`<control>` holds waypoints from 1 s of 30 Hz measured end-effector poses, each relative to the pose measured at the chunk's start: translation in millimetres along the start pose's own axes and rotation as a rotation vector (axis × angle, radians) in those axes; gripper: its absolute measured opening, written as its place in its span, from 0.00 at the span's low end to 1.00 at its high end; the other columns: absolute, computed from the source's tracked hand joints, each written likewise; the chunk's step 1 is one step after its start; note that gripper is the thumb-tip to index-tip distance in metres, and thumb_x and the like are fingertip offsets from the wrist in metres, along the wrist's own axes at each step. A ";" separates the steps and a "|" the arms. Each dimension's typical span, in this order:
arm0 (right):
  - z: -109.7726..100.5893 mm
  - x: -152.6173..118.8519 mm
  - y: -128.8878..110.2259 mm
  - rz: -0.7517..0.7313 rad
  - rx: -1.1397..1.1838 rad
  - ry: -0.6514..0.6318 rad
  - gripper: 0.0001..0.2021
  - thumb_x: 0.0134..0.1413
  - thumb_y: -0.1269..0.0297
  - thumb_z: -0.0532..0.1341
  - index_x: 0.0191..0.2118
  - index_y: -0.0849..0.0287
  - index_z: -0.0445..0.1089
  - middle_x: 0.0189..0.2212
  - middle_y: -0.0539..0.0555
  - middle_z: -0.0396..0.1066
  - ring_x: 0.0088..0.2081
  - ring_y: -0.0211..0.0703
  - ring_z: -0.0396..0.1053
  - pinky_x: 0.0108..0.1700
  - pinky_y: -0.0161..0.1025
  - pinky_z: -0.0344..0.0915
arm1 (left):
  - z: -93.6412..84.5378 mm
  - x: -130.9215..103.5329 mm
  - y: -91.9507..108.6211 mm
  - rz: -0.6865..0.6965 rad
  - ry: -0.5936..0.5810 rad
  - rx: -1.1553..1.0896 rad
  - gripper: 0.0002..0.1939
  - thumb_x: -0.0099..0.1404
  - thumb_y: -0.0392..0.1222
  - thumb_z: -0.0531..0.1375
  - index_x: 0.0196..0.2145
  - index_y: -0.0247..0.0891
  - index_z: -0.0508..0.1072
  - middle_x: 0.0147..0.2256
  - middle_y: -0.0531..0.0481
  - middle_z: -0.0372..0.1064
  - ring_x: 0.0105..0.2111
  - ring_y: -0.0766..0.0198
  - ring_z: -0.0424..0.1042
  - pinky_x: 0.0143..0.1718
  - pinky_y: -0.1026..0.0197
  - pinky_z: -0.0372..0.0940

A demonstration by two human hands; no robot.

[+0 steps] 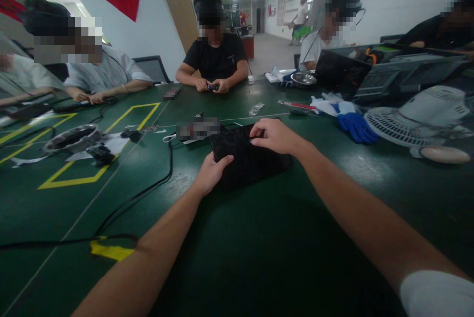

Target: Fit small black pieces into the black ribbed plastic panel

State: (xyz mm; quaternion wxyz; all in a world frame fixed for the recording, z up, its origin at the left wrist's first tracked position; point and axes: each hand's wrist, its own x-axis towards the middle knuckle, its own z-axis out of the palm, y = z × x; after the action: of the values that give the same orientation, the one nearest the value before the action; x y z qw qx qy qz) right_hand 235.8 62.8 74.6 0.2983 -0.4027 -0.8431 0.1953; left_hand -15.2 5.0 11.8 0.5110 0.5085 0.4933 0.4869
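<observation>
A flat black item (246, 161), perhaps a pouch or case, lies tilted on the green table. My left hand (214, 173) grips its left edge, the thumb resting on top. Over its upper right part, my right hand (272, 136) has its fingers curled and pressed together; whatever they may pinch is too small to make out. Just beyond the item's upper left corner lies a small blurred object (198, 129) with a white loop beside it.
Black cable (148, 188) runs across the green table (259, 257) on the left, near a metal ring (74, 138) and yellow tape. Blue-white gloves (355, 122) and a fan cage (392, 127) lie right. A red-handled tool (299, 105) lies beyond. Several people sit around.
</observation>
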 end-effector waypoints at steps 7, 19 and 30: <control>2.9 -1.1 -3.2 -0.006 -0.060 0.047 0.06 0.54 0.65 0.73 0.37 0.59 0.79 0.37 0.54 0.74 0.35 0.42 0.70 0.43 0.42 0.65 | 2.1 -2.1 3.3 -0.004 0.001 0.011 0.27 0.54 0.51 0.73 0.49 0.36 0.79 0.51 0.41 0.82 0.55 0.41 0.79 0.61 0.40 0.69; 9.1 -3.0 -7.5 0.045 -0.097 0.112 0.06 0.59 0.61 0.70 0.35 0.56 0.77 0.36 0.53 0.74 0.36 0.43 0.69 0.42 0.42 0.61 | 3.1 -2.3 3.9 -0.017 0.006 -0.015 0.26 0.54 0.49 0.74 0.48 0.37 0.79 0.49 0.41 0.82 0.53 0.42 0.79 0.59 0.41 0.72; 2.6 0.3 -5.9 0.001 -0.060 0.035 0.03 0.62 0.69 0.66 0.37 0.59 0.79 0.37 0.54 0.74 0.37 0.42 0.72 0.45 0.41 0.64 | 2.1 -2.4 2.8 -0.027 0.029 -0.022 0.28 0.53 0.51 0.74 0.48 0.36 0.79 0.49 0.41 0.83 0.52 0.43 0.80 0.59 0.42 0.71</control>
State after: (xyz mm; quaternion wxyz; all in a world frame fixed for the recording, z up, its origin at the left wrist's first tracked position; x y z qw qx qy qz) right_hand 230.7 59.3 76.1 0.3005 -0.4152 -0.8431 0.1628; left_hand -13.2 2.5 14.6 0.5158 0.4890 0.5020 0.4928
